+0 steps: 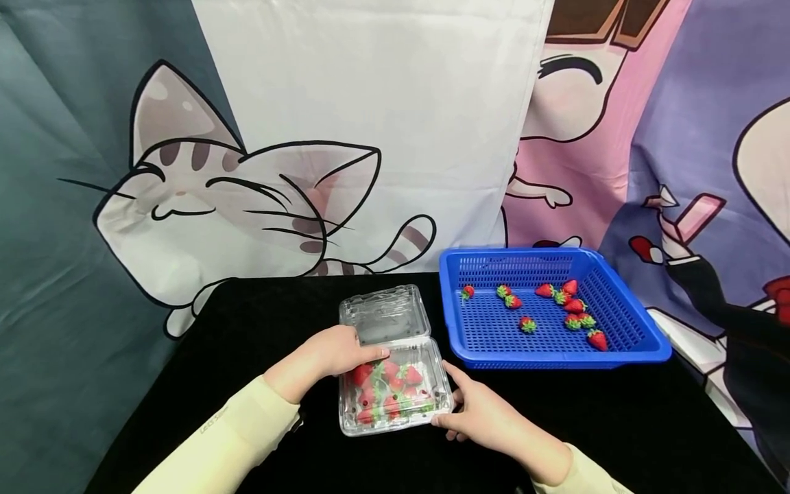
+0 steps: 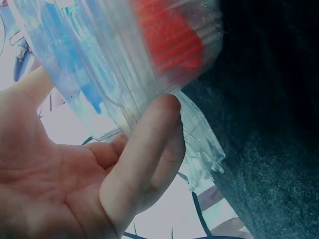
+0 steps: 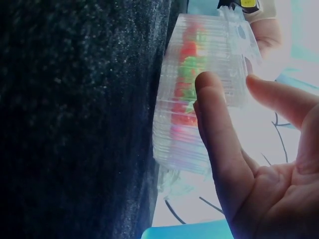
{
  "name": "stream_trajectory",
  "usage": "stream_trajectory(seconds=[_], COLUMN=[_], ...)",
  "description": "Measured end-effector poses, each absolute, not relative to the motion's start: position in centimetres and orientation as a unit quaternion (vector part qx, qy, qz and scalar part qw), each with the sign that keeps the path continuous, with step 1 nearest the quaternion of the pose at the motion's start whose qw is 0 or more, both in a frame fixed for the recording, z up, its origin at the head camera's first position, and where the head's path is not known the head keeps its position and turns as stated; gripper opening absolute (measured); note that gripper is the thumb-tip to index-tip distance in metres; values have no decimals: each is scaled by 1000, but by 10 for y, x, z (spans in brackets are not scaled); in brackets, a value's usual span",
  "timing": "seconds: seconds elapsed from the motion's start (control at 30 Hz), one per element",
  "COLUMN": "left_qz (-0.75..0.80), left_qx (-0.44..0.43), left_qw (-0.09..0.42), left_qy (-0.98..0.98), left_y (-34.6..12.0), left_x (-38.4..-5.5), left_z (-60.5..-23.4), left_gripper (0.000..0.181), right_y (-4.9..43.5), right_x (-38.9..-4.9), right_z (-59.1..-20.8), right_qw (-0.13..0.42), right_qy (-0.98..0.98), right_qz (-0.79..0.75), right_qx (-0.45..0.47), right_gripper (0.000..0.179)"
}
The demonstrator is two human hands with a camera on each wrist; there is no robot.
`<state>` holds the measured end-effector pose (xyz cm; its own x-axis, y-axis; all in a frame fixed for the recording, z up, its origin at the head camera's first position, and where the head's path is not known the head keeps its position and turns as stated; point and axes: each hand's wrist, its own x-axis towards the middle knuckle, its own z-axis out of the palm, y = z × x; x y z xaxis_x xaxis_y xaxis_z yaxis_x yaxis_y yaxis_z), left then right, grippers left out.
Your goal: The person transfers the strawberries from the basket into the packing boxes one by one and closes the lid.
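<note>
A clear plastic clamshell box with several strawberries inside stands on the black tablecloth. An empty clear plastic section of the packaging lies at its far end. My left hand grips the box at its far left corner, thumb across the top and the other fingers at the side; in the left wrist view the forefinger lies along the ribbed wall. At the right side is my right hand, its thumb at the near corner. The right wrist view shows its fingers fairly straight beside the wall.
A blue plastic basket stands at the back right, with several loose strawberries on its perforated floor. Behind the table hangs a printed cartoon cloth. Black cloth covers the table.
</note>
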<state>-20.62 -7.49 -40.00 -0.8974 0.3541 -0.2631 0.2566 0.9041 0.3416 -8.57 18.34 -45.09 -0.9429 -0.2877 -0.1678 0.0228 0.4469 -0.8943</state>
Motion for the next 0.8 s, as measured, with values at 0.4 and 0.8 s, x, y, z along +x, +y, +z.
stream_trajectory(seconds=[0.4, 0.8], left_qz=[292, 392], left_qx=[118, 129], left_qw=[201, 173], left_qy=[928, 894], left_y=[-91, -107], left_x=[-203, -187], left_z=[-406, -404], left_gripper=[65, 29], right_y=[184, 189], right_x=[-82, -87], right_z=[-443, -439], right_qw=[45, 42], right_qy=[927, 897], right_qz=[-361, -434], right_qx=[-96, -77], right_gripper=[91, 54])
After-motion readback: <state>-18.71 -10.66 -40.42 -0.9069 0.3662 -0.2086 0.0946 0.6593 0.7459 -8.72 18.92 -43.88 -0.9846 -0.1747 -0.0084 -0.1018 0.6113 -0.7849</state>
